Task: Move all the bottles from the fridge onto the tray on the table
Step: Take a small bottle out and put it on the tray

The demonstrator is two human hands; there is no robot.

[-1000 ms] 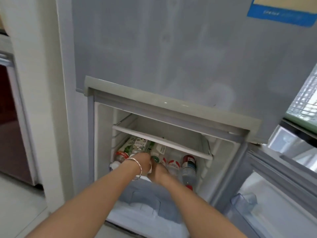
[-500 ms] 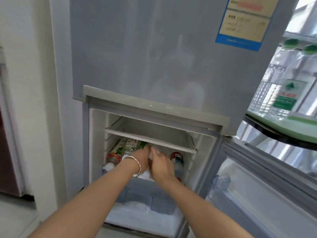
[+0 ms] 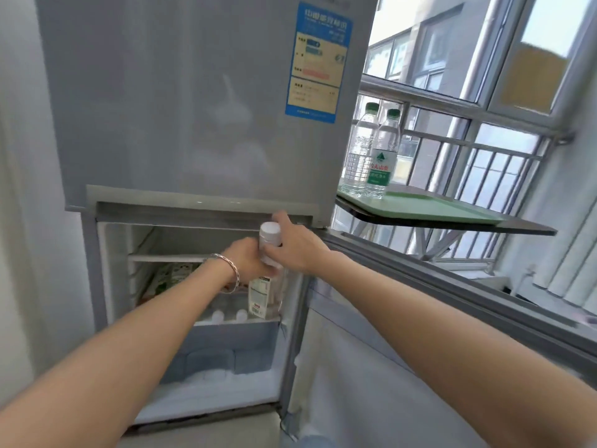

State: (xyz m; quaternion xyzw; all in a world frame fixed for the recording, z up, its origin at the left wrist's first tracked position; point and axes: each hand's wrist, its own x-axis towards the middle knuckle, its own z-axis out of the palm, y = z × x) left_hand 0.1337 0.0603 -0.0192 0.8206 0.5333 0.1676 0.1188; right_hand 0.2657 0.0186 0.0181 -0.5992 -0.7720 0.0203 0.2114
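Note:
A clear bottle with a white cap is upright in front of the open lower fridge compartment. My left hand and my right hand both grip it near the neck. Its label hangs below my hands. Inside, on the shelf, lie more bottles: green-labelled ones at the left and white caps near the front, partly hidden by my left arm. Two clear green-capped bottles stand on the pale green tray on the dark table at the right.
The grey upper fridge door is closed above the compartment. The lower door stands open to the right, under my right arm. A frosted drawer sits below the shelf. Windows with metal bars are behind the table.
Both hands have pulled back out of the fridge shelf and lifted a white-capped bottle upright. My view has swung up and right, bringing the tray and windows into sight.

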